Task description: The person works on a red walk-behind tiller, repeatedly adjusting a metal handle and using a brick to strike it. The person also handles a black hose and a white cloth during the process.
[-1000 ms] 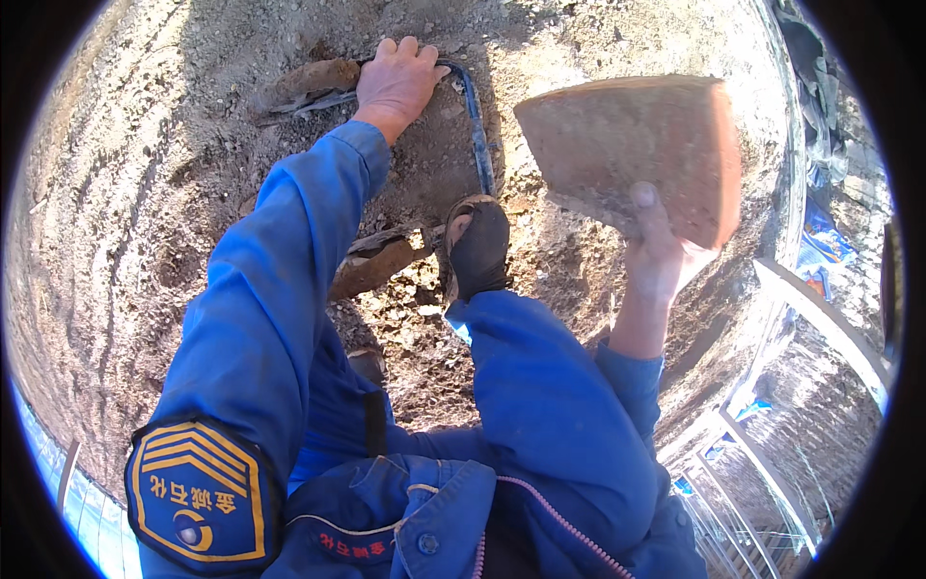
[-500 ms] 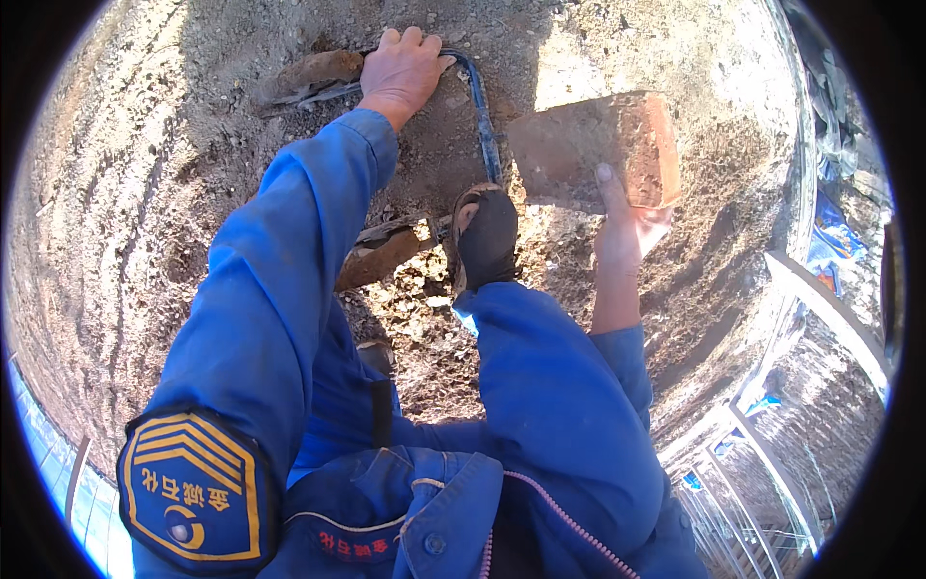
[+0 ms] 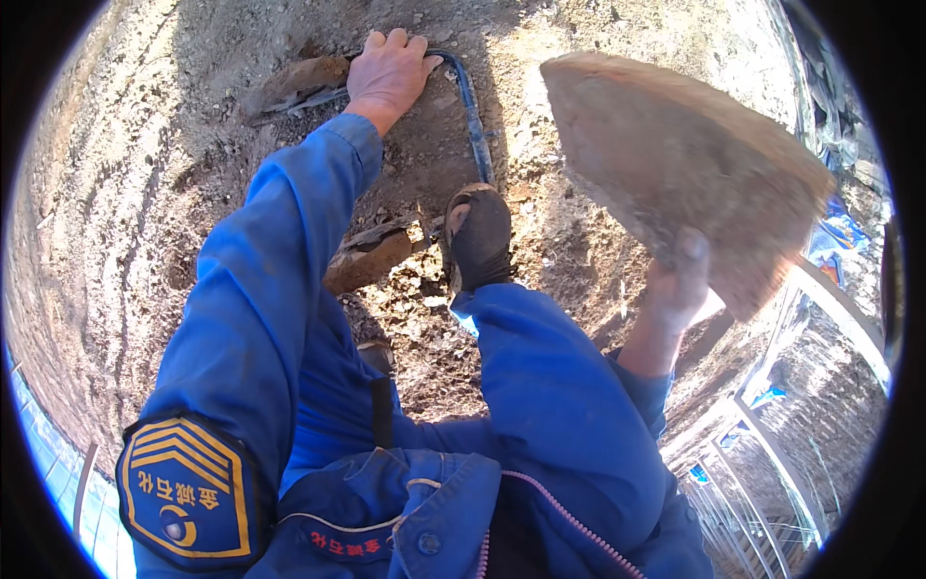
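Observation:
My left hand (image 3: pixel 391 77) is closed over a bent blue bar (image 3: pixel 471 108) lying low against the dirt. The bar curves to the right of that hand and runs down to the toe of my dark shoe (image 3: pixel 480 236). On the right, my right hand (image 3: pixel 675 280) grips a large reddish-brown brick (image 3: pixel 685 159) by its near side, thumb on the face. The brick is raised off the ground, tilted and smeared by motion; the fingers behind it are mostly hidden.
A dirt-coated brick-like piece (image 3: pixel 307 77) lies left of my left hand, by the bar's end. Another brown brick (image 3: pixel 371 262) lies beside my shoe, partly behind my left sleeve. Pale curved rails (image 3: pixel 841 314) and blue sheeting (image 3: pixel 837 236) stand at the far right.
My right hand has swung the brick up and to the right; it is turned and looks much larger. My left hand has shifted slightly left and stays on the bar.

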A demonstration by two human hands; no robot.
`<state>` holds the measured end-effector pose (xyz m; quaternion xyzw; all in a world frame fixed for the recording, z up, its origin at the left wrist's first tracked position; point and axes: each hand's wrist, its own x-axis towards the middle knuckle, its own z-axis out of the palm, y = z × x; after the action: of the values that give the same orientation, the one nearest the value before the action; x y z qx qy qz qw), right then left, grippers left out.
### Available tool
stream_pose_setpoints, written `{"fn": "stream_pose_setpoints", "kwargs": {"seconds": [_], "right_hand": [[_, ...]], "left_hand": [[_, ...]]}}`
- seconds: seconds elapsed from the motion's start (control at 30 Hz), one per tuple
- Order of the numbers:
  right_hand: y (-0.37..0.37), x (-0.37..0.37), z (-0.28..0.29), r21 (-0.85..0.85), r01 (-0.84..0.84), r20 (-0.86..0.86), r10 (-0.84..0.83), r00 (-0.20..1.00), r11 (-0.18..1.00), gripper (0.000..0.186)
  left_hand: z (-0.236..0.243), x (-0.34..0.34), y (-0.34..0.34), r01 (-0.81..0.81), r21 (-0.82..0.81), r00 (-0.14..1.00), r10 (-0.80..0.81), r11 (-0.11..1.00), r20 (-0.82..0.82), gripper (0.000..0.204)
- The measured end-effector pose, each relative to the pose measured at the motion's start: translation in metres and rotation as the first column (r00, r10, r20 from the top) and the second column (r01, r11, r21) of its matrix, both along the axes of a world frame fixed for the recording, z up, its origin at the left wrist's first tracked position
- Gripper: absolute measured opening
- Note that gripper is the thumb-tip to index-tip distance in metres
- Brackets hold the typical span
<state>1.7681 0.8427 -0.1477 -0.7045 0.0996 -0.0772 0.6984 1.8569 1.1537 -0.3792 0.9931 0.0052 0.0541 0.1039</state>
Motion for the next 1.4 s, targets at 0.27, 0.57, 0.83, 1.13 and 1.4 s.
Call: {"fn": "stream_pose_setpoints", "kwargs": {"seconds": [0.27,0.57,0.83,1.13,1.4], "right_hand": [[0.016,0.015,-0.078,-0.25,-0.066,-0.139,0.032,0.99,0.966,0.075],[-0.045,0.0,0.014,0.148,0.183,0.121,-0.201,0.972,0.972,0.046],[0.018,-0.003,-0.089,-0.609,-0.097,-0.235,-0.063,0.97,0.787,0.092],[-0.022,0.011,-0.036,-0.148,0.076,0.222,-0.042,0.974,0.986,0.071],[-0.014,-0.01,0.017,0.123,0.01,0.083,-0.021,0.996,0.992,0.059]], "left_hand": [[0.003,0.0,-0.001,0.028,0.009,0.998,-0.029,1.0,0.051,0.031],[-0.005,0.003,0.0,0.03,0.021,0.997,-0.032,0.999,0.072,0.032],[-0.002,0.001,-0.002,0.041,0.008,0.999,-0.042,0.999,0.023,0.031],[-0.002,0.005,-0.002,0.036,0.03,0.998,-0.038,0.999,0.048,0.031],[-0.003,0.004,-0.002,0.042,0.039,0.998,-0.044,0.998,0.054,0.031]]}}
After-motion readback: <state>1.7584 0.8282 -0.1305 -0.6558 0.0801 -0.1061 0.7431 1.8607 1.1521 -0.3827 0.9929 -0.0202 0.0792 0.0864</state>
